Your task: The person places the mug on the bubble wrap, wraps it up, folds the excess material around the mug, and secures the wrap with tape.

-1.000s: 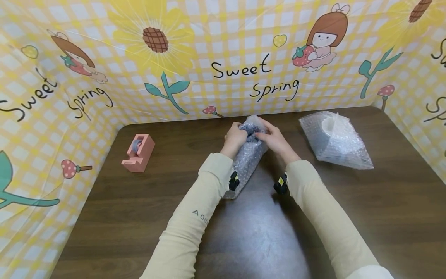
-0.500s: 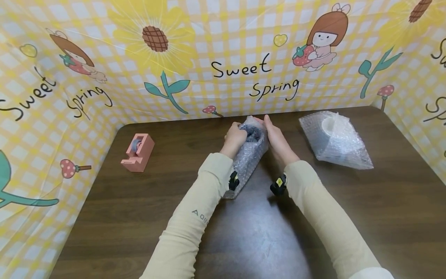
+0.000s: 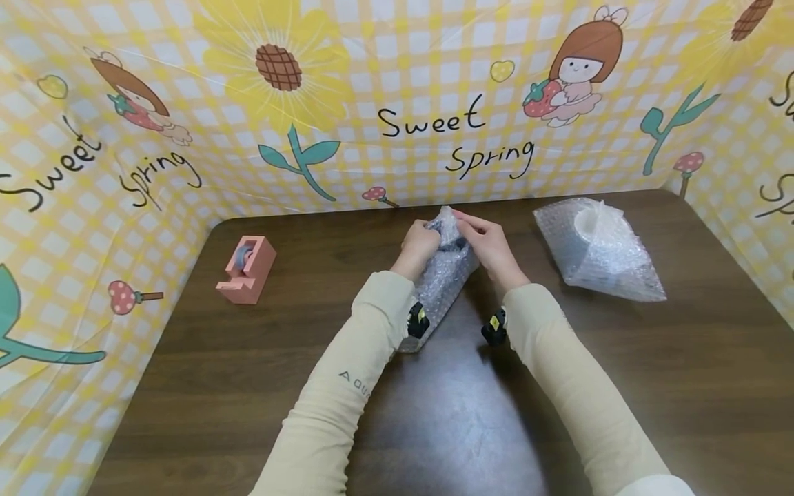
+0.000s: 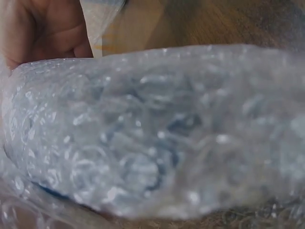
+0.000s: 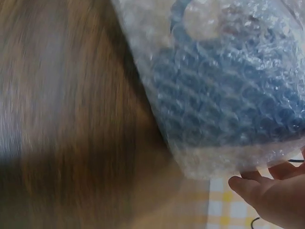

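A bubble wrap bag [image 3: 443,279] lies slantwise on the table between both hands, its far end folded and crumpled. My left hand [image 3: 418,244] grips the left side of that far end with curled fingers. From the right, my right hand [image 3: 490,248] pinches the flap at the tip between thumb and fingers. Through the plastic, the right wrist view shows a dark blue thing [image 5: 214,95] with a ring-shaped part; its kind is unclear. Bubble wrap [image 4: 143,133] fills most of the left wrist view, blurred.
A pink tape dispenser [image 3: 247,269] with a roll of tape stands at the left of the dark wooden table [image 3: 248,399]. At the right lies another bubble wrap bag [image 3: 620,265] with a white round-rimmed thing inside. Yellow checked cloth [image 3: 422,55] hangs behind the table.
My right hand first opened away from the bag's end with straighter fingers, then came back in and took the flap, drawing it over the opening. The left hand has kept its grip.
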`<act>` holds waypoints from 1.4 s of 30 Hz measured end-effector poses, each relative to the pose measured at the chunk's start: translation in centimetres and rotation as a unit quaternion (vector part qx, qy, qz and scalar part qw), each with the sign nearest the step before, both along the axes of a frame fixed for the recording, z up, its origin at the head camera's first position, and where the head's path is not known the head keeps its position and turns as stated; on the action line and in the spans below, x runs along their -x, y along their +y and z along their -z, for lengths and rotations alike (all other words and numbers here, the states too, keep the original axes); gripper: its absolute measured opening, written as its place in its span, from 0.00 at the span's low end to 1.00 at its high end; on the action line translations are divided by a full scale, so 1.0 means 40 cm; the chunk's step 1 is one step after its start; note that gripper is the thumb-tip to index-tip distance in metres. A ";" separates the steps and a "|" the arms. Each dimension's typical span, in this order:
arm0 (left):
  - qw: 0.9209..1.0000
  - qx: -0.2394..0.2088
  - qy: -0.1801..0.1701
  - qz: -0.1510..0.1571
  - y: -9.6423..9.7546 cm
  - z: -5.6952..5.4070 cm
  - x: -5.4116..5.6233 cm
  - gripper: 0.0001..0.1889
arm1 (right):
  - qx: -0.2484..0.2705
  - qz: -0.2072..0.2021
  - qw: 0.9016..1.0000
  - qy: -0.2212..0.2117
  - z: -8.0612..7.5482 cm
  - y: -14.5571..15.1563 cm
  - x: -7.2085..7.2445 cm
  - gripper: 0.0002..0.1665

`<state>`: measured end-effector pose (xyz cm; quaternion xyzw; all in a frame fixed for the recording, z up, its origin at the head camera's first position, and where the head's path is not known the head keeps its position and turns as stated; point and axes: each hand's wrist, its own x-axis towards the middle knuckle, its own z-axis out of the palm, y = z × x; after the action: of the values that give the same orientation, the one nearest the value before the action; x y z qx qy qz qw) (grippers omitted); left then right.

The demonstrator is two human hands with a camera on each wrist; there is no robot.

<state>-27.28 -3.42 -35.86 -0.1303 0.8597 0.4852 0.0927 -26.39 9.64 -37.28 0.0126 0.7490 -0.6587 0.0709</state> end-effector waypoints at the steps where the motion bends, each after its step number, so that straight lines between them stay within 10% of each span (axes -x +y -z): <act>1: 1.000 0.001 -0.002 0.002 -0.003 -0.001 -0.001 0.25 | -0.010 -0.002 1.000 0.006 0.000 -0.001 0.001 0.23; 13: 0.993 -0.111 -0.040 0.025 -0.023 -0.040 -0.027 0.36 | -0.092 0.010 0.995 0.033 -0.005 -0.007 -0.001 0.23; 26: 0.975 -0.031 -0.125 0.180 -0.131 -0.154 -0.099 0.34 | -0.103 0.018 0.994 0.020 -0.010 -0.011 -0.007 0.23; 35: 0.955 -0.009 -0.211 0.210 -0.248 -0.042 -0.167 0.30 | -0.116 0.020 0.993 0.030 -0.008 -0.010 -0.008 0.23; 42: 0.937 -0.171 -0.218 0.212 -0.288 0.014 -0.166 0.27 | -0.121 0.023 0.992 0.034 -0.001 -0.011 -0.007 0.23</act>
<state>-20.64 -14.95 -36.42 -0.0298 0.7303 0.5537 0.3989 -26.12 9.21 -37.23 0.0164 0.8246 -0.5648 0.0282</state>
